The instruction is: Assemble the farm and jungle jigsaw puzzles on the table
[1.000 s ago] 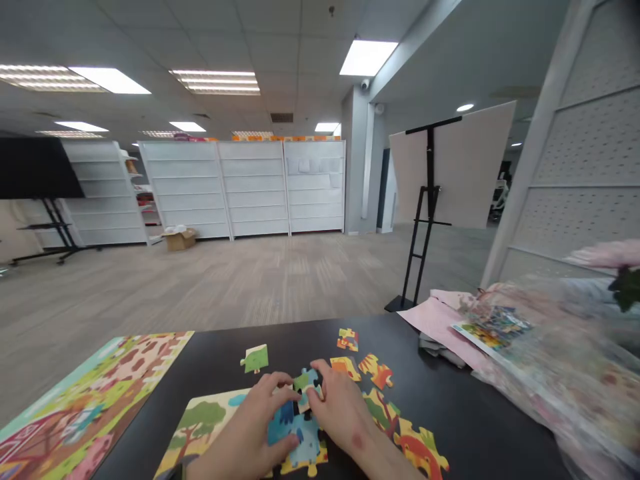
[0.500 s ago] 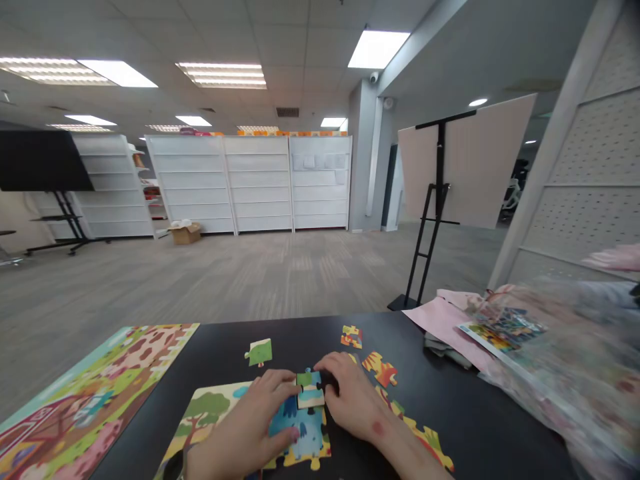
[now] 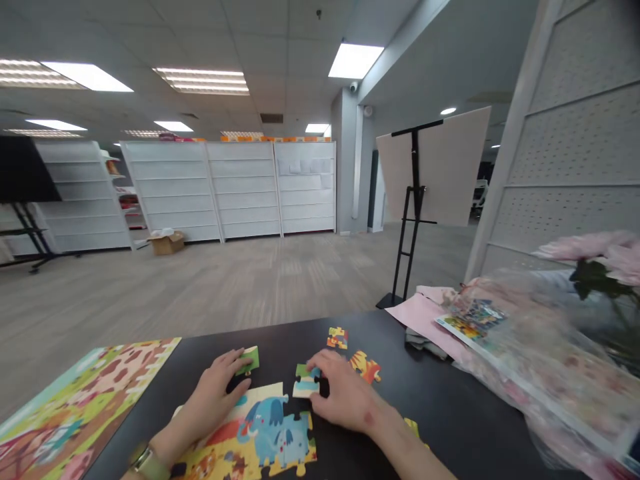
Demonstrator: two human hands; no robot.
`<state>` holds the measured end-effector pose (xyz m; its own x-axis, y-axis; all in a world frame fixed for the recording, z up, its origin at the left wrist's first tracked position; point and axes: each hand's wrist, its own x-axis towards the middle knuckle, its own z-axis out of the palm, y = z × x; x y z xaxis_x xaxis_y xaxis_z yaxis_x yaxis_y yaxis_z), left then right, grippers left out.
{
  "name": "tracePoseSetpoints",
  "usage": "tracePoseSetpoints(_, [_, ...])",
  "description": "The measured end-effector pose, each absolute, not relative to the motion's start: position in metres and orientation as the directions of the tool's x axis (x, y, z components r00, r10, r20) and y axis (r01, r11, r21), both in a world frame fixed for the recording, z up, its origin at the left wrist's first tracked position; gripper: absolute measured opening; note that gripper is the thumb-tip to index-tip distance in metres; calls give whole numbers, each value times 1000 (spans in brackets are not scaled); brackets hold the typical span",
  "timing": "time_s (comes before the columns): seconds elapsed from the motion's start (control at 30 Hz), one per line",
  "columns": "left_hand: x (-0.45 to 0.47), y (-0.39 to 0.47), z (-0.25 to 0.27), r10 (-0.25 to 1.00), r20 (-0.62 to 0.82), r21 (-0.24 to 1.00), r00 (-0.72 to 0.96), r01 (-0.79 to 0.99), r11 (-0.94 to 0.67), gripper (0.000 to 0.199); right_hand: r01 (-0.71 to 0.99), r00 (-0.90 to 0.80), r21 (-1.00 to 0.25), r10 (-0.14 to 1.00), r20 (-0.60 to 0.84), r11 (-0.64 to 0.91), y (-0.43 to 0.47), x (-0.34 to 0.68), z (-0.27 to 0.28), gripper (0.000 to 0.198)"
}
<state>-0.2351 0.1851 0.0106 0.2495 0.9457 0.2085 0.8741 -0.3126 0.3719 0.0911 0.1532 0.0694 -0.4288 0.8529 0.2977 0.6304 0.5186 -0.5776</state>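
Observation:
My left hand (image 3: 217, 393) reaches over a green puzzle piece (image 3: 253, 359), fingertips on its left part and thumb near its lower edge. My right hand (image 3: 340, 390) grips a small block of joined puzzle pieces (image 3: 306, 385), green above and pale blue below, with index finger and thumb at its right side. Below lies the partly joined puzzle (image 3: 280, 437), showing two blue elephants. The block sits apart from its upper right edge. My left forearm hides part of the puzzle's left side.
Loose orange pieces (image 3: 366, 367) and a yellow-orange piece (image 3: 337, 338) lie beyond my right hand. A farm-picture puzzle (image 3: 125, 387) rests at the left. Plastic-wrapped items (image 3: 540, 360) and pink paper (image 3: 425, 320) crowd the table's right. An easel (image 3: 413, 220) stands behind.
My left hand has left the elephant puzzle and moved up and left to the green piece. My right hand and the small joined block have shifted slightly away from the puzzle. The view has turned right.

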Motion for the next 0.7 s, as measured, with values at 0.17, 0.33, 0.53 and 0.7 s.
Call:
tracePoseSetpoints(0.17, [-235, 186, 13, 942, 214, 350, 259, 880, -321, 42, 869, -2, -472, 956, 293, 147, 180, 145, 95, 26])
tracePoseSetpoints(0.33, [-237, 188, 14, 943, 213, 339, 256, 886, -317, 43, 908, 181, -406, 969, 168, -99, 200, 196, 83, 26])
tracePoseSetpoints(0.53, [-235, 186, 19, 940, 213, 295, 267, 899, -323, 42, 924, 187, -355, 978, 92, -144, 202, 197, 66, 22])
tracePoseSetpoints(0.7, [-230, 182, 28, 947, 164, 291, 275, 904, -313, 44, 923, 65, -384, 984, 168, 5, 176, 172, 94, 30])
